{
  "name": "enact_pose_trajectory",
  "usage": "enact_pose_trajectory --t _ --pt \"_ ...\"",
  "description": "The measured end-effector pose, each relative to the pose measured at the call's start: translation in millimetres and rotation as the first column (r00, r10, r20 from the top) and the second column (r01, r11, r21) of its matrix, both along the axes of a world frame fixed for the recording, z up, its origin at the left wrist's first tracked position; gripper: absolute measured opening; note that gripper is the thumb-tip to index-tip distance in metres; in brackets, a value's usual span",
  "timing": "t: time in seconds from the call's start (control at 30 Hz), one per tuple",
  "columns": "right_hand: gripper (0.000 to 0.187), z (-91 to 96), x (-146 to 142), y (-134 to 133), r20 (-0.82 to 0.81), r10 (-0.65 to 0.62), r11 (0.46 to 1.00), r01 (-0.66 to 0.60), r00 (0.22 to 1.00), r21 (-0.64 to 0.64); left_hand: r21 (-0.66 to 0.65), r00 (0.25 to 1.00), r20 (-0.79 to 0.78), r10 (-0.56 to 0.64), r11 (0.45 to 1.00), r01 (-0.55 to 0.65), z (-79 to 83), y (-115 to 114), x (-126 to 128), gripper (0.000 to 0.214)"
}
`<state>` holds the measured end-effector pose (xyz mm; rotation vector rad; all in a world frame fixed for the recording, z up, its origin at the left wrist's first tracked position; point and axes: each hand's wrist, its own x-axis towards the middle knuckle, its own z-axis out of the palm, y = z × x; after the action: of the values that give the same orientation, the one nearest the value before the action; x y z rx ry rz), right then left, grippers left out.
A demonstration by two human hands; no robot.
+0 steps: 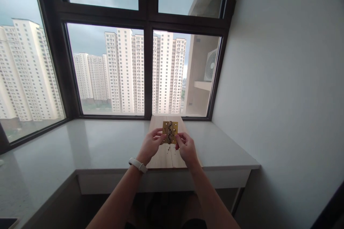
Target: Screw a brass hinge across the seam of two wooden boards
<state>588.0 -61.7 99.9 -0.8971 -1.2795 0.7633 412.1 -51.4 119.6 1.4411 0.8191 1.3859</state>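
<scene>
Between my two hands a brass-coloured butt hinge [166, 128] is held up, its two leaves spread flat and its dark knuckle running upright down the middle. My left hand [151, 144] pinches the left leaf near its lower edge, thumb in front. The right leaf is gripped the same way by my right hand [186, 146]. Screw holes show in both leaves. Below the hinge lie two pale wooden boards [158, 158], side by side with a thin seam between them. Small dark holes or marks dot the boards by the seam, and something like a small screw [169, 148] shows there.
A glossy white counter [107, 146] runs along the dark-framed window [147, 61] and bends toward me on the left. A white wall [282, 78] stands to the right. The boards reach from the counter's front edge back to the window.
</scene>
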Motion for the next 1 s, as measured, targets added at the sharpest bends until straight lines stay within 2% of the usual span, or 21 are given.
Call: enact_pose_trajectory --t 0.1,0.23,0.33,0.4,0.5,0.57,0.63,0.73,0.87,0.93,1.0 --pt "0.047 20.8 0.7 -12.0 0.02 -0.049 0.998 0.049 0.999 0.042 0.043 1.0 0.014 -0.009 0.999 0.009 15.3 -10.5 3.6 0.045" --pt "0.044 31.3 5.9 -19.1 0.086 -0.071 0.994 0.063 0.994 0.087 0.06 0.996 0.069 0.05 0.997 -0.054 23.5 -19.6 2.6 0.036" --pt "0.041 27.1 11.1 -13.3 0.077 -0.045 0.996 0.039 0.996 0.076 0.016 0.994 0.106 -0.037 0.999 0.036 20.4 -21.0 -1.9 0.035" --pt "0.041 19.6 12.6 -7.2 0.002 0.058 0.998 -0.058 0.998 0.018 -0.026 0.983 0.139 -0.116 0.992 0.12 14.3 -20.3 -4.5 0.036" --pt "0.042 5.3 11.9 0.8 -0.121 0.23 0.969 -0.238 0.966 -0.062 -0.075 0.962 0.184 -0.202 0.973 0.219 2.5 -17.6 -6.0 0.037" --pt "0.043 -3.2 11.2 4.6 -0.167 0.252 0.96 -0.268 0.953 -0.083 -0.095 0.962 0.183 -0.205 0.97 0.225 -4.4 -14.9 -5.5 0.036" --pt "0.043 -8.8 10.6 6.5 -0.148 0.199 0.974 -0.212 0.969 -0.081 -0.085 0.98 0.141 -0.139 0.985 0.152 -8.7 -12.4 -3.8 0.036" --pt "0.041 -12.2 6.0 4.0 -0.015 0.031 0.999 -0.031 0.999 -0.032 -0.01 0.998 0.037 0.047 0.999 -0.046 -10.9 -12.1 2.0 0.034" --pt "0.037 -14.7 -10.3 -6.3 0.17 -0.21 0.974 0.191 0.963 0.121 0.166 0.946 -0.115 0.304 0.944 -0.284 -15.4 -16.1 13.3 0.022" --pt "0.037 -17.6 -16.0 -8.3 0.199 -0.262 0.961 0.236 0.944 0.147 0.225 0.925 -0.14 0.354 0.921 -0.318 -21.6 -14.6 16.0 0.02" --pt "0.039 -21.5 -15.6 -5.5 0.17 -0.24 0.969 0.226 0.956 0.101 0.207 0.937 -0.111 0.332 0.93 -0.305 -29.5 -9.2 14.5 0.023"
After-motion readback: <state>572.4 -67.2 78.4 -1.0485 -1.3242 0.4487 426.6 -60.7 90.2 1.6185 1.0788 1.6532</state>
